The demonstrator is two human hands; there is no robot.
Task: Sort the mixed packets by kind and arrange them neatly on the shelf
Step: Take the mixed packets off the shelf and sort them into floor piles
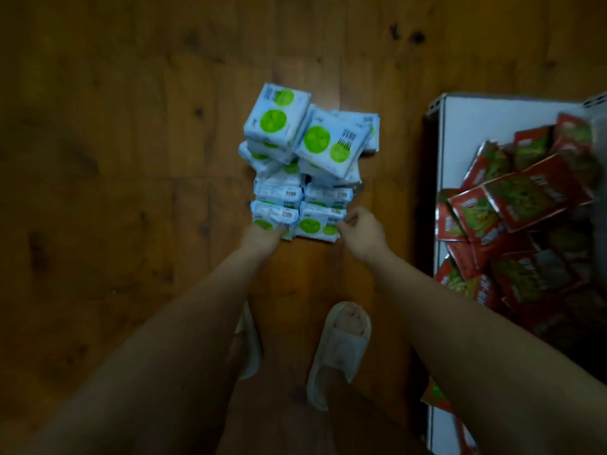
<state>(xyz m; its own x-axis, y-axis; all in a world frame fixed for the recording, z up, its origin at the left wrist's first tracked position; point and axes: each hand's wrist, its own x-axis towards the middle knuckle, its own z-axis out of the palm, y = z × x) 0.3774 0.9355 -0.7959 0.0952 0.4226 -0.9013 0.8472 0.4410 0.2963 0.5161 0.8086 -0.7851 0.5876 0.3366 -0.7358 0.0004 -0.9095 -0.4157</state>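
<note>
on the wooden floor (131,159), just above centre, sits a stack of pale blue packets with green circles (305,165), piled in two columns with the upper ones tilted and askew toward 12 o'clock. both arms reach down to the stack's near edge at 6 o'clock. the left hand (262,234) presses against the lowest packet of the left column, fingers tucked at its edge; whether they curl round it i cannot tell. the right hand (361,229) has its fingers bent and pinching the corner of the lowest packet in the right column. at 3 o'clock, well apart from the stack, a white shelf (476,126) carries a loose heap of red packets with green pictures (525,205), lying at mixed angles. toward 6 o'clock, two feet in pale slippers (341,346) stand on the floor between the arms.
</note>
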